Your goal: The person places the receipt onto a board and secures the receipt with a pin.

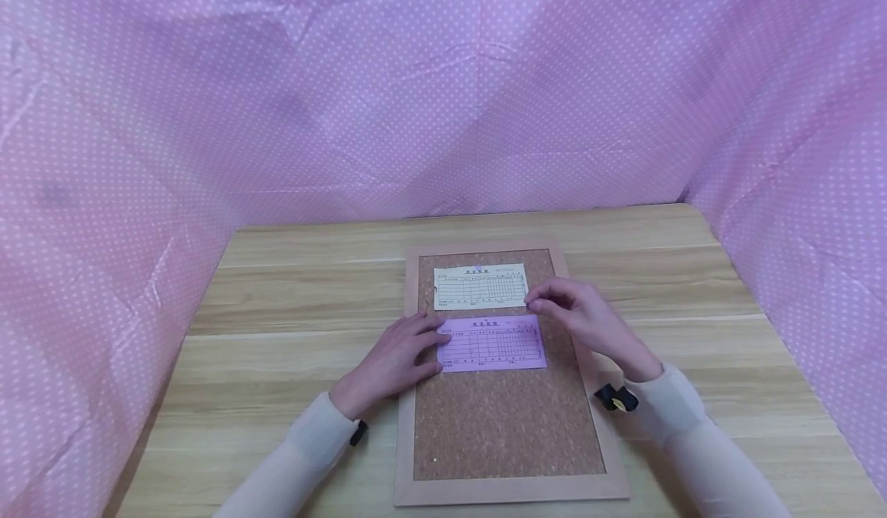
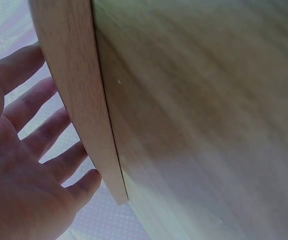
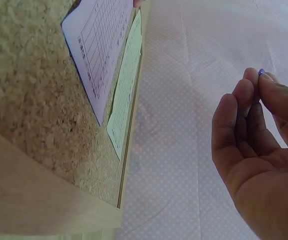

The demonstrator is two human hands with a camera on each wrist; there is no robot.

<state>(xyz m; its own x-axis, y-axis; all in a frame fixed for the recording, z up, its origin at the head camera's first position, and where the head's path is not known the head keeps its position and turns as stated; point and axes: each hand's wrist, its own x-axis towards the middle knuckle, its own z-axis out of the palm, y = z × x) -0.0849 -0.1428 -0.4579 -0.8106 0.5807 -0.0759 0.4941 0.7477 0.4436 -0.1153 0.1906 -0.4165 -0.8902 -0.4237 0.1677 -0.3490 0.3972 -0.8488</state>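
Note:
A cork board (image 1: pixel 509 426) in a wooden frame lies on the table, bearing two printed slips. The pale green slip (image 1: pixel 478 291) is at the top, with a small purple push pin (image 1: pixel 478 268) at its upper edge. Below it lies the purple slip (image 1: pixel 492 352). My left hand (image 1: pixel 395 360) rests its spread fingers on the purple slip's left edge; the left wrist view shows that hand (image 2: pixel 33 150) beside the frame. My right hand (image 1: pixel 585 318) is over the board's right side, near the green slip's lower right corner. Between its thumb and fingertips it pinches a tiny blue push pin (image 3: pixel 262 72).
The wooden table (image 1: pixel 291 333) extends around the board on both sides. Pink polka-dot cloth (image 1: pixel 416 102) hangs behind the table and along its sides. The board's raised wooden frame (image 1: pixel 513 490) borders the cork.

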